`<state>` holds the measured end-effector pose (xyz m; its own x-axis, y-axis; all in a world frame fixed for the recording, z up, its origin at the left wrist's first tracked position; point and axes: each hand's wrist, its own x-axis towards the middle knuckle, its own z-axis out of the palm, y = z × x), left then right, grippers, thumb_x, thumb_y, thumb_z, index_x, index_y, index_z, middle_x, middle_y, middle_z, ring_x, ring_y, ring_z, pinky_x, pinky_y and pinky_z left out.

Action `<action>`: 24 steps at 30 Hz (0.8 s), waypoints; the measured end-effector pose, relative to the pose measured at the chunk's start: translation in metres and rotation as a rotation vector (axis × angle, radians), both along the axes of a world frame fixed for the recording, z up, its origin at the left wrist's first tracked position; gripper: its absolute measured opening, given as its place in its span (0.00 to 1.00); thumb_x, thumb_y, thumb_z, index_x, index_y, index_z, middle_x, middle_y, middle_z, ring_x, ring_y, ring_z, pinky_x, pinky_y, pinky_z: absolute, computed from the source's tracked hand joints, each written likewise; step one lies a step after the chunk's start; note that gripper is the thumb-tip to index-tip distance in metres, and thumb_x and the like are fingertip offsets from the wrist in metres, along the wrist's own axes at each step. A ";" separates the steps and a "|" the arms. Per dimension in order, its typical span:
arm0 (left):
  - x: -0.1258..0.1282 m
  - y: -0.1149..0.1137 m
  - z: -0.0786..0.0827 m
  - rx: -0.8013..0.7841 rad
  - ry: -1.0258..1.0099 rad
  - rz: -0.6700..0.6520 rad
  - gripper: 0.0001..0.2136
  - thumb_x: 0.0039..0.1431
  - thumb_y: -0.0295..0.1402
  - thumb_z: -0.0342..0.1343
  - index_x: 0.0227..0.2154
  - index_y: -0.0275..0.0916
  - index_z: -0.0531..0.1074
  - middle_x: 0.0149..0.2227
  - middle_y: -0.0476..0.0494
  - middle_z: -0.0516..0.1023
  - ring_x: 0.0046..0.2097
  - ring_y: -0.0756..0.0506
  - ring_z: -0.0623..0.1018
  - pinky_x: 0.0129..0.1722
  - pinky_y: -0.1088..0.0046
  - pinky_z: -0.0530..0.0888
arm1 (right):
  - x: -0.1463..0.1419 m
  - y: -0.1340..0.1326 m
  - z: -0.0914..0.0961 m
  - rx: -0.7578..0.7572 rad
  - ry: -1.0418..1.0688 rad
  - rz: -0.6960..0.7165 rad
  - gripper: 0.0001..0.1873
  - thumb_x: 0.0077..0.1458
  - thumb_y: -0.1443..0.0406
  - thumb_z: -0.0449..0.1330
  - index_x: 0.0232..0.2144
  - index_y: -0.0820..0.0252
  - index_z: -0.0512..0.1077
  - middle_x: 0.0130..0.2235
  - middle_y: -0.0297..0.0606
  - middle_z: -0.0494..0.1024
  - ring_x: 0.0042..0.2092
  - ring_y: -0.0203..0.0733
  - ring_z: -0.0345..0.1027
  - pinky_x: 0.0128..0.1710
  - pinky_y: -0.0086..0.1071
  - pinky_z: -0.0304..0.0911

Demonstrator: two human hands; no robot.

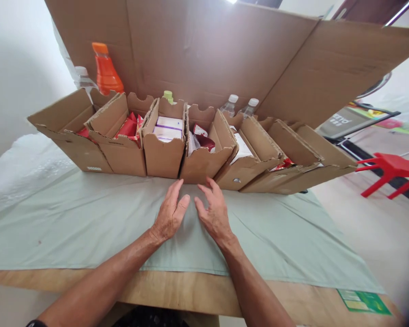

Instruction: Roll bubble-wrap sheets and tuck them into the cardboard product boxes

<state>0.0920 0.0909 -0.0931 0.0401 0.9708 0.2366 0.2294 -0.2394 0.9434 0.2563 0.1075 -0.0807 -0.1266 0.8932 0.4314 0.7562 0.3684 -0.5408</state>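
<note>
My left hand (170, 211) and my right hand (214, 211) hover side by side over the pale green cloth (88, 218), fingers stretched and apart, holding nothing. Both fingertips point at a row of open cardboard bins (163, 156) just beyond them. The nearest bin (204, 163) holds white and dark red packets. The bin left of it holds white and purple boxes (169, 127). Red packets (127, 127) fill a bin further left.
A large cardboard sheet (207, 50) stands behind the bins. An orange bottle (105, 70) and clear bottles (240, 106) stand at the back. The wooden table edge (191, 290) is near me. A red stool (390, 170) stands on the floor at right.
</note>
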 end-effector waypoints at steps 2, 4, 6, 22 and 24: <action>0.000 0.001 -0.001 0.002 0.012 -0.003 0.27 0.72 0.48 0.47 0.68 0.39 0.61 0.69 0.29 0.64 0.71 0.34 0.66 0.69 0.44 0.63 | 0.012 -0.002 -0.004 -0.017 0.025 -0.055 0.18 0.63 0.61 0.54 0.50 0.60 0.77 0.60 0.52 0.75 0.61 0.53 0.71 0.59 0.50 0.69; 0.001 0.002 -0.002 0.003 0.026 -0.002 0.27 0.72 0.48 0.47 0.67 0.40 0.62 0.69 0.30 0.65 0.70 0.34 0.66 0.68 0.44 0.64 | 0.023 -0.001 -0.006 -0.047 0.025 -0.100 0.17 0.64 0.61 0.53 0.47 0.60 0.78 0.55 0.50 0.79 0.56 0.52 0.74 0.54 0.48 0.71; 0.002 0.004 -0.003 0.003 0.041 0.006 0.26 0.72 0.49 0.48 0.66 0.41 0.63 0.69 0.31 0.65 0.70 0.34 0.67 0.67 0.45 0.66 | 0.033 0.003 -0.007 -0.073 0.016 -0.156 0.16 0.63 0.61 0.53 0.44 0.59 0.78 0.50 0.47 0.81 0.50 0.51 0.75 0.50 0.47 0.70; 0.000 0.006 -0.006 -0.002 0.046 0.038 0.26 0.70 0.47 0.50 0.65 0.39 0.64 0.70 0.29 0.63 0.69 0.33 0.67 0.62 0.47 0.72 | 0.044 0.012 -0.018 -0.108 -0.043 -0.121 0.20 0.63 0.60 0.52 0.51 0.58 0.78 0.50 0.47 0.83 0.51 0.53 0.75 0.53 0.49 0.69; -0.001 0.007 -0.004 -0.005 0.058 0.005 0.27 0.70 0.45 0.51 0.66 0.39 0.63 0.72 0.29 0.61 0.71 0.33 0.64 0.65 0.46 0.69 | 0.033 0.012 -0.016 -0.102 -0.033 -0.008 0.21 0.62 0.61 0.54 0.53 0.57 0.77 0.53 0.46 0.82 0.54 0.52 0.75 0.56 0.48 0.69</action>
<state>0.0913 0.0982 -0.0973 0.0490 0.9721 0.2294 0.2845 -0.2338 0.9297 0.2894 0.1195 -0.0971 -0.1317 0.9334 0.3339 0.7771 0.3063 -0.5498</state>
